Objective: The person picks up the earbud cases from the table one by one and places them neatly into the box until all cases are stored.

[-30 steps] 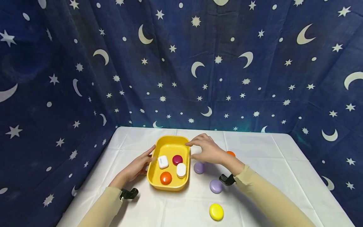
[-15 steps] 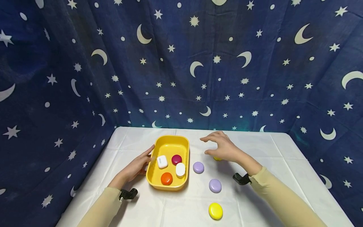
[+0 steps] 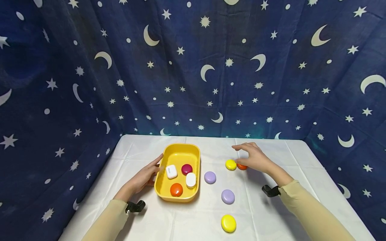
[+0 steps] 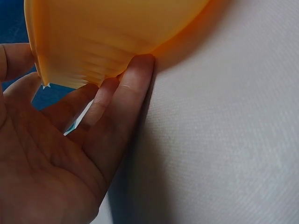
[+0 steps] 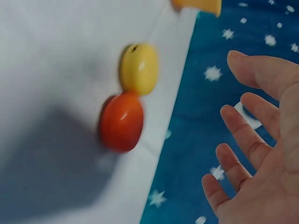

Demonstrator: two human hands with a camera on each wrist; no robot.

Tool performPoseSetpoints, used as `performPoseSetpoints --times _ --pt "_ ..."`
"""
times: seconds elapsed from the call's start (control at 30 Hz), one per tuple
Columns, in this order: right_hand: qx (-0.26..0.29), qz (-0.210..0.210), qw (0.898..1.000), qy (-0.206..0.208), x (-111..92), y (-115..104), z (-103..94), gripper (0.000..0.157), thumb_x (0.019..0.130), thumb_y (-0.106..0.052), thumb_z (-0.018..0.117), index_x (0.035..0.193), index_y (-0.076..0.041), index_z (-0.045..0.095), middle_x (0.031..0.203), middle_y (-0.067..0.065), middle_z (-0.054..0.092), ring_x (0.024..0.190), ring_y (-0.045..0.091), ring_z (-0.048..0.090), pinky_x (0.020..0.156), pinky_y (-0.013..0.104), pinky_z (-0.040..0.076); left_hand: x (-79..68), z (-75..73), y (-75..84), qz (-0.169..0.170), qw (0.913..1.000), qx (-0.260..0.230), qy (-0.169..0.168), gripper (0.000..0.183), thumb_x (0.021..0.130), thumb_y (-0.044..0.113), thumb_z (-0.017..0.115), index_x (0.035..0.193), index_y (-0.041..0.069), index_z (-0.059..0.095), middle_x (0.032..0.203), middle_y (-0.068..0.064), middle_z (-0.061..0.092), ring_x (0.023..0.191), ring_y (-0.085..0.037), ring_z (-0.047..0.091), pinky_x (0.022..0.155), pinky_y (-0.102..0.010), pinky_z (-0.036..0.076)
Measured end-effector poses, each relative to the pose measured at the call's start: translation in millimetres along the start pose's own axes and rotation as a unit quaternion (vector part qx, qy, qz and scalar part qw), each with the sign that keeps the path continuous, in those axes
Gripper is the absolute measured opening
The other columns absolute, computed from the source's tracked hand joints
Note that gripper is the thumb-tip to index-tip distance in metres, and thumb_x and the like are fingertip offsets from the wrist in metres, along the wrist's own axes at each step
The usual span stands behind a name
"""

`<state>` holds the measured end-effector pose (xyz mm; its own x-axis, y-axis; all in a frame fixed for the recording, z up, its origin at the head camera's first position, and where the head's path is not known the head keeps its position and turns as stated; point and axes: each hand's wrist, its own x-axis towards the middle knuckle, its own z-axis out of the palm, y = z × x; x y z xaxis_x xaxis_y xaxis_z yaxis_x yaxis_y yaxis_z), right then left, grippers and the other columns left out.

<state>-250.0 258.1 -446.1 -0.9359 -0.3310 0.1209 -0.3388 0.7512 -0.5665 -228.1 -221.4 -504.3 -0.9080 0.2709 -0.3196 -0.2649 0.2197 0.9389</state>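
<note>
My left hand (image 3: 145,175) rests against the left side of a yellow tray (image 3: 182,198), fingers along its outer wall (image 4: 117,28). Inside the tray sit a white rounded-square piece (image 3: 171,171), a dark red round piece (image 3: 186,169), a white oval piece (image 3: 191,180) and an orange round piece (image 3: 176,189). At the right, my right hand (image 3: 254,158) hovers with fingers spread and nothing held. Below it a glossy orange pebble-shaped piece (image 5: 122,122) lies right beside a yellow one (image 5: 139,69); in the head view the hand partly hides the orange one.
Two lilac pieces (image 3: 209,177) lie to the right of the tray on the white tablecloth (image 3: 187,221). Nearer the front is another yellow piece (image 3: 228,223). A dark blue curtain (image 3: 181,77) with moons and stars surrounds the table's back and sides.
My right hand has moved right, from the tray's right rim to above the orange piece, uncovering the far yellow piece. The left hand stays at the tray; the tray's contents look the same.
</note>
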Motion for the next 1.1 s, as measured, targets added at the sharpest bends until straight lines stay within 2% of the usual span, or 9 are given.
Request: performPoseSetpoints --times 0.17,0.33,0.53,1.1 --pt "-0.007 0.020 1.000 -0.008 -7 21 1.0 0.061 0.086 -0.026 0.081 0.143 -0.015 0.062 0.128 0.009 0.066 0.125 0.035 0.043 0.101 0.058 0.036 -0.7 -0.7 0.0 -0.002 1.0000 0.001 -0.001 0.064 0.102 0.026 0.052 0.160 0.043 0.031 0.156 -0.018 0.041 0.110 -0.026 0.066 0.083 -0.042 0.060" --pt "-0.013 0.045 0.998 -0.029 -11 36 4.6 0.070 0.084 -0.034 0.084 0.145 -0.009 0.059 0.128 0.012 0.066 0.124 0.038 0.045 0.100 0.060 0.038 -1.1 -1.4 -0.4 -0.001 1.0000 0.003 -0.003 0.064 0.102 0.027 0.053 0.160 0.043 0.031 0.157 -0.018 0.041 0.108 -0.026 0.067 0.082 -0.042 0.060" --pt "-0.010 0.064 0.997 -0.044 -13 47 9.6 0.076 0.081 -0.035 0.085 0.145 -0.007 0.057 0.128 0.015 0.066 0.122 0.039 0.046 0.101 0.062 0.038 -0.4 -1.3 -0.1 -0.001 1.0000 -0.001 -0.003 0.064 0.103 0.026 0.052 0.160 0.043 0.030 0.158 -0.018 0.040 0.111 -0.026 0.066 0.083 -0.042 0.060" --pt "-0.040 0.082 0.995 -0.043 -11 65 23.0 0.071 0.075 -0.040 0.089 0.136 -0.011 0.066 0.122 0.011 0.067 0.108 0.031 0.051 0.088 0.049 0.041 -1.4 -0.3 1.3 -0.002 1.0000 0.004 -0.006 0.064 0.103 0.025 0.050 0.161 0.043 0.030 0.158 -0.018 0.040 0.112 -0.027 0.065 0.083 -0.043 0.060"
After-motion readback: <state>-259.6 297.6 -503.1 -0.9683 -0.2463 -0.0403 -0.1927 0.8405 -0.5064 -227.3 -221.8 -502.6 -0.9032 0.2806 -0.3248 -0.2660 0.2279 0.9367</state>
